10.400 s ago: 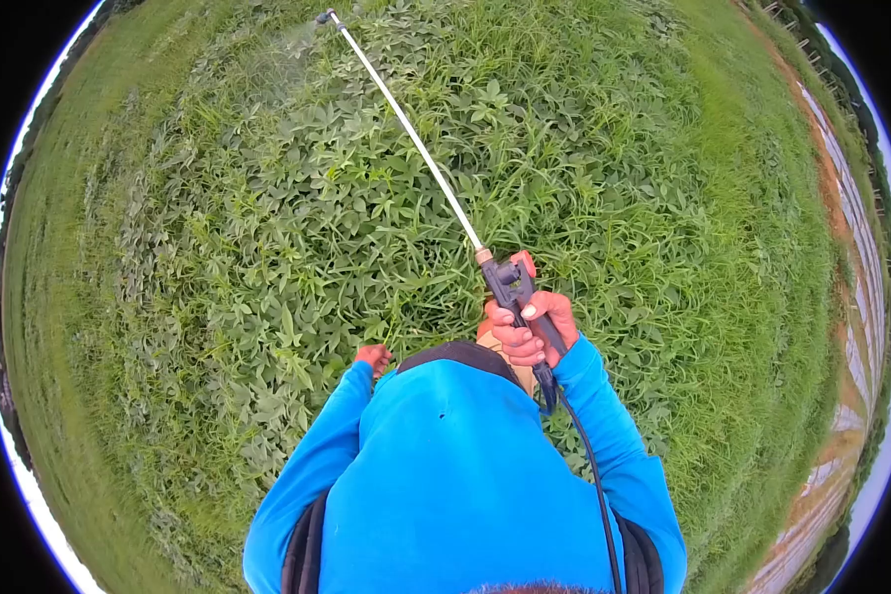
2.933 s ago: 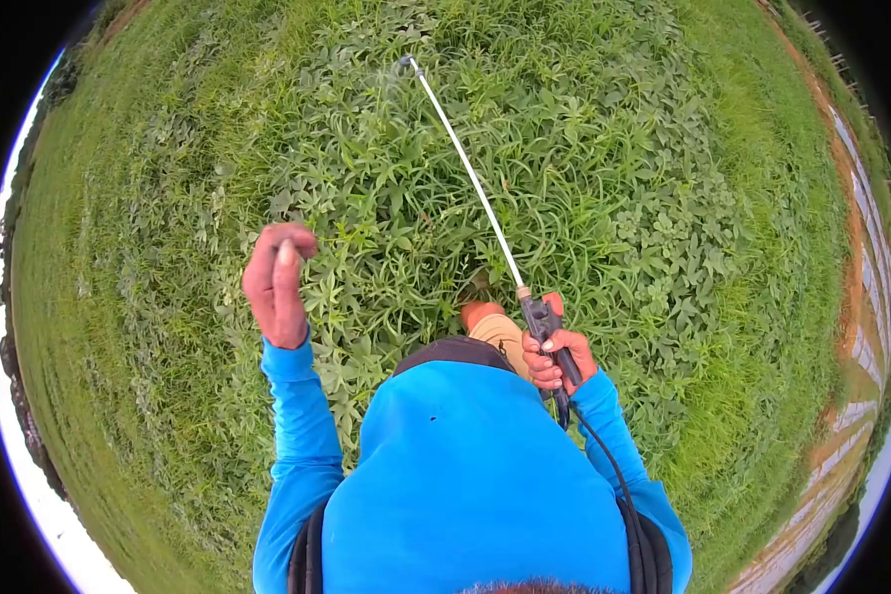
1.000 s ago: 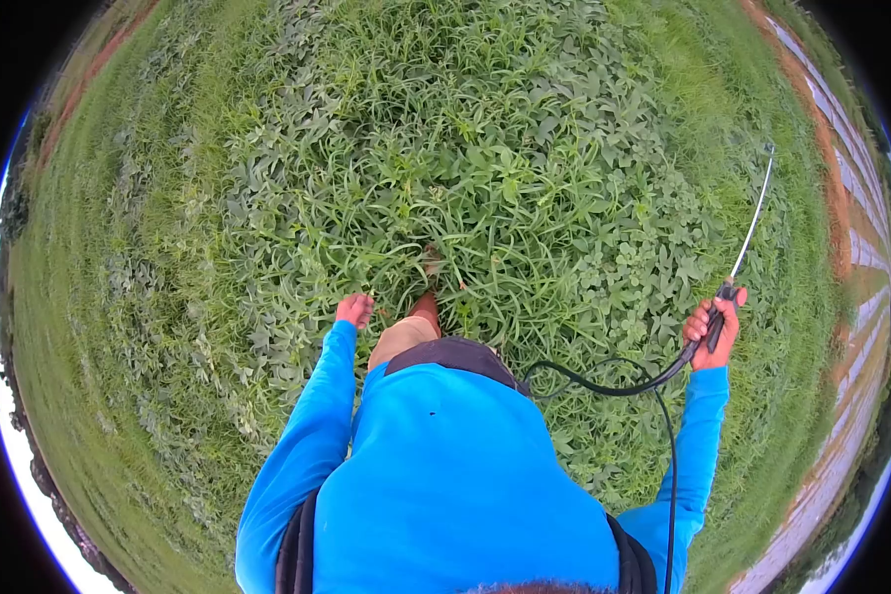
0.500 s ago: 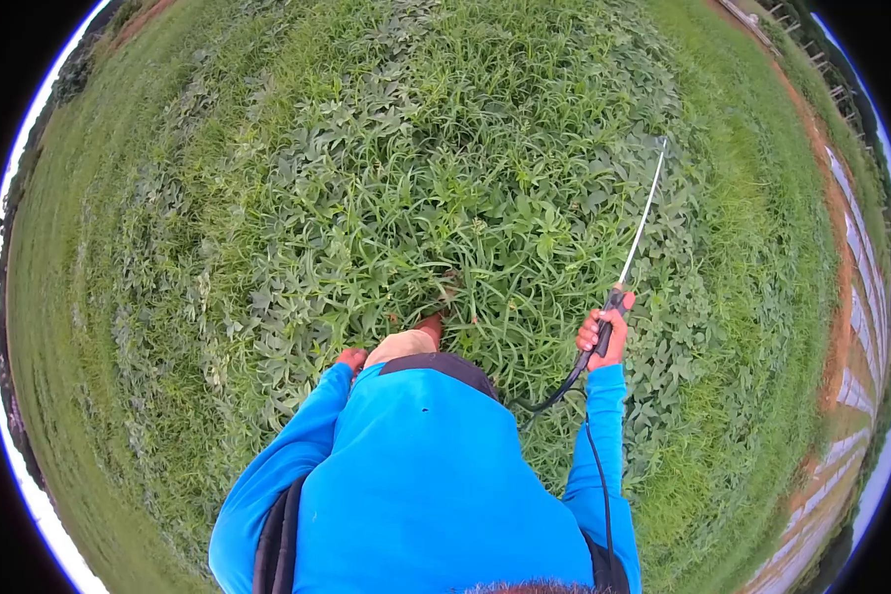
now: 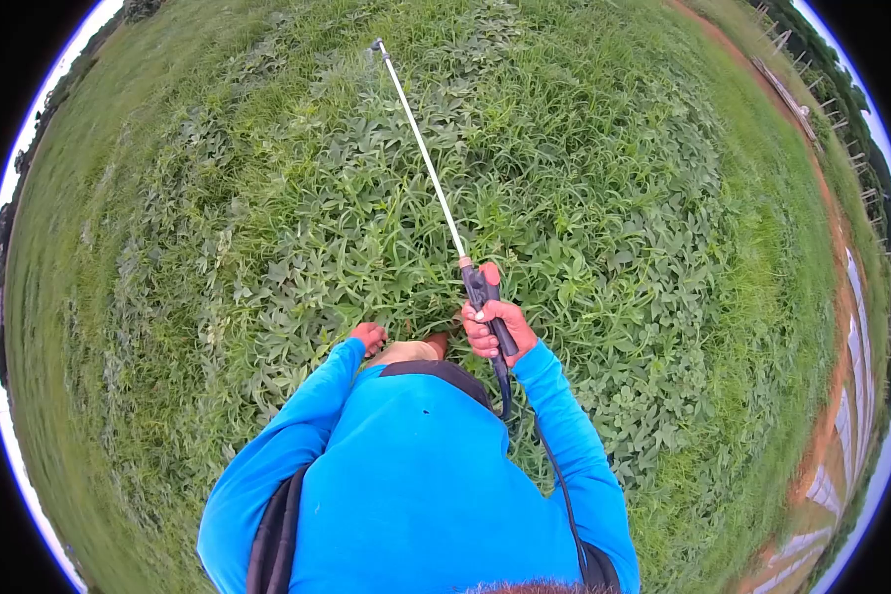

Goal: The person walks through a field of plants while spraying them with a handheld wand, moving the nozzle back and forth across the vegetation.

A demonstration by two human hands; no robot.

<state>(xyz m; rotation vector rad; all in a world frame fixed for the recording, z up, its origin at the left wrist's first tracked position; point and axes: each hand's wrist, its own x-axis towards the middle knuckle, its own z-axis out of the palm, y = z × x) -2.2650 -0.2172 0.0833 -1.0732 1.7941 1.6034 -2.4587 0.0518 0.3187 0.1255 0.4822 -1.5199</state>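
My right hand point(image 5: 495, 330) is wrapped round the black handle of a spray wand point(image 5: 428, 163) with a red part at its top. The long white tube slants up and left over the plants and ends in a dark angled nozzle point(image 5: 377, 46), where a faint mist shows. A black hose point(image 5: 561, 475) runs from the handle end down beside my right sleeve. My left hand point(image 5: 370, 337) hangs low beside my thigh with its fingers curled; whether anything is inside them is too small to tell.
Dense leafy plants and grass point(image 5: 366, 228) surround my legs. One lower leg point(image 5: 437, 343) is partly hidden in the leaves. At the far right run a reddish dirt strip point(image 5: 830, 396), pale covered rows point(image 5: 844, 426) and a line of fence posts point(image 5: 853, 158).
The wand has swung from the right across to the upper left, and my right hand has moved left, closer to my body. My left hand has shifted slightly forward and right.
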